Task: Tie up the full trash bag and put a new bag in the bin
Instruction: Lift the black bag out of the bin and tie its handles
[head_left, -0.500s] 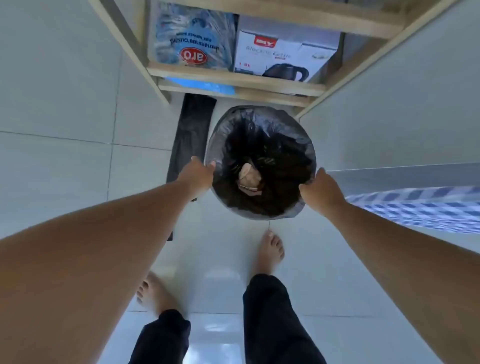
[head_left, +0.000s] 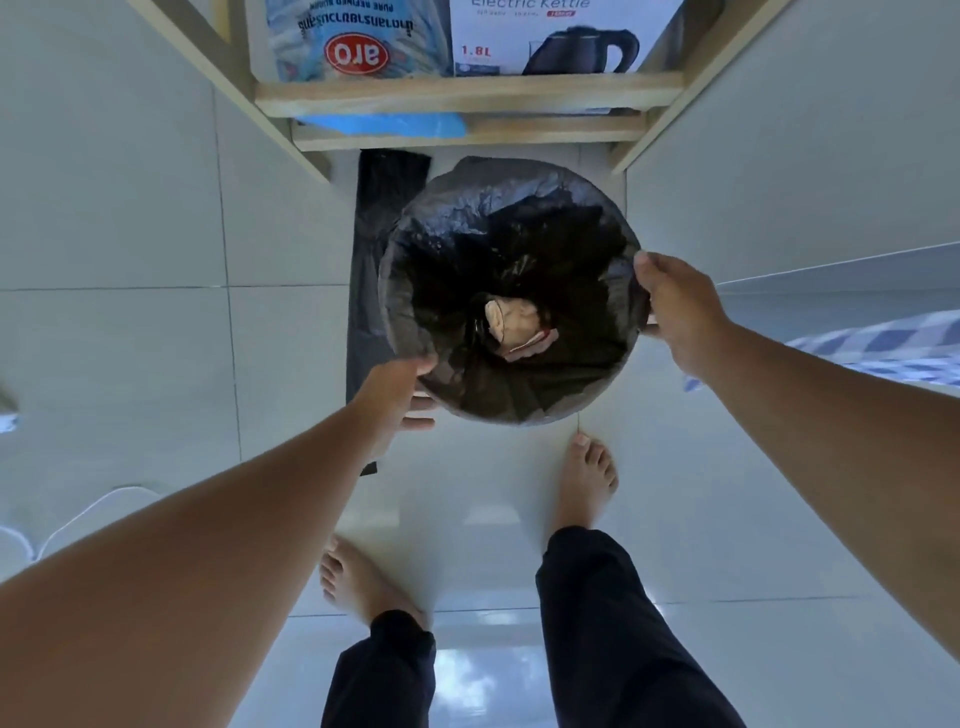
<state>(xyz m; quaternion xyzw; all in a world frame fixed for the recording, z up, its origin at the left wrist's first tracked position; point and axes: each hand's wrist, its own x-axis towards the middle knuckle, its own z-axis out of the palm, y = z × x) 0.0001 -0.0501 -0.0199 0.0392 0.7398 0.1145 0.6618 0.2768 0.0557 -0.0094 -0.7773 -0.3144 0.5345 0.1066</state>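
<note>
left hand (head_left: 400, 387) slid lower round the bin rim, pinching crinkly black trash bag (head_left: 467, 218) | right hand (head_left: 680, 312) still gripping rim, glossy plastic

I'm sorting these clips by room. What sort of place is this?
Probably a home kitchen or storage corner: a lined trash bin stands on a pale tiled floor under a wooden shelf holding an electric kettle box and a sugar bag.
</note>
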